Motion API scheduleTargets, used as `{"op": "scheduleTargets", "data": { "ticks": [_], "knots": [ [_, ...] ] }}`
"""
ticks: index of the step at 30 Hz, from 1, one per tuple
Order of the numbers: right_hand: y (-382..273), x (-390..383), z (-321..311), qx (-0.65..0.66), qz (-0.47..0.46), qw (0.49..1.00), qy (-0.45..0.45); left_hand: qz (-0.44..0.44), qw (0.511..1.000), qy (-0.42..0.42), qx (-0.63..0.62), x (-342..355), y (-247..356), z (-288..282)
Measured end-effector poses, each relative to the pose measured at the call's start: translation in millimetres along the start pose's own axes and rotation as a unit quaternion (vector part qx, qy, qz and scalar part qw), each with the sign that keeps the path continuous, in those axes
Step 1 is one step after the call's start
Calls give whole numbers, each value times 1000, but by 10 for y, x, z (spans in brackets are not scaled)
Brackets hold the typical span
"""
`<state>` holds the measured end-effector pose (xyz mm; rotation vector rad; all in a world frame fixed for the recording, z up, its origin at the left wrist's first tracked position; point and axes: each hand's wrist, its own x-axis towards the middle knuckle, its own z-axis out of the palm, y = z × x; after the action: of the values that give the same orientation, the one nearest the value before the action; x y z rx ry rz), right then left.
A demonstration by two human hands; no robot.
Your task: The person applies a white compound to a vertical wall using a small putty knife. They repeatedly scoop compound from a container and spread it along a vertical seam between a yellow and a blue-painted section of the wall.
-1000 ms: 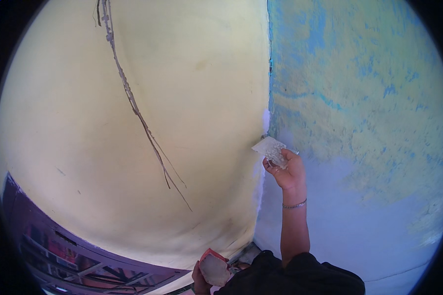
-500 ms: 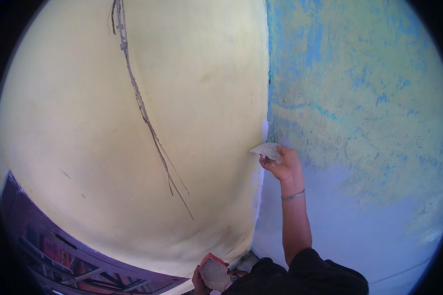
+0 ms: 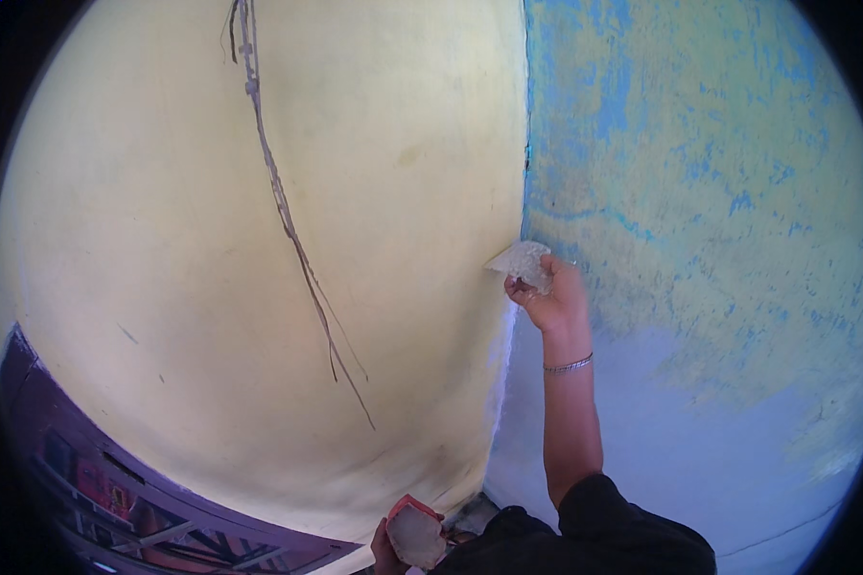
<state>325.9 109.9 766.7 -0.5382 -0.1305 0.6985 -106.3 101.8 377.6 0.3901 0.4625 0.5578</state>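
Observation:
My right hand (image 3: 554, 297), with a bracelet at the wrist, grips a flat, whitish, putty-smeared spreader (image 3: 518, 261) against the seam (image 3: 524, 192) where two walls meet. At the lower middle my left hand (image 3: 385, 544) holds a red-edged container or board (image 3: 413, 533) coated with pale grey putty. The left wall (image 3: 403, 220) is cream; the right wall (image 3: 710, 240) is mottled pale green and blue, with a smoother pale lavender-grey lower part. A white-lilac strip runs down the seam below the spreader.
Branching grey cracks or lines (image 3: 278, 196) run down the cream wall. A purple door or window frame (image 3: 153, 484) with bars and a red patch behind them lies at the lower left. A dark floor corner (image 3: 484, 510) shows at the wall's foot. My black-clothed body fills the bottom middle.
My right hand and the spreader have moved up the seam. My left hand and the putty holder sit slightly lower in the frame than a second ago, and the cracks appear farther right.

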Motion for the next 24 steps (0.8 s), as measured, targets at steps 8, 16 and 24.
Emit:
{"op": "scheduleTargets", "data": {
  "ticks": [8,16,24],
  "knots": [
    [-21,-422,96,-213,-277,936,-38,6,1000,6,-5,-8,-3,-22],
    [778,-168,160,-524,-673,494,170,3,1000,17,5,9,-61,124],
    [993,137,416,-533,-618,546,191,0,1000,24,16,8,-72,252]
  ]
}}
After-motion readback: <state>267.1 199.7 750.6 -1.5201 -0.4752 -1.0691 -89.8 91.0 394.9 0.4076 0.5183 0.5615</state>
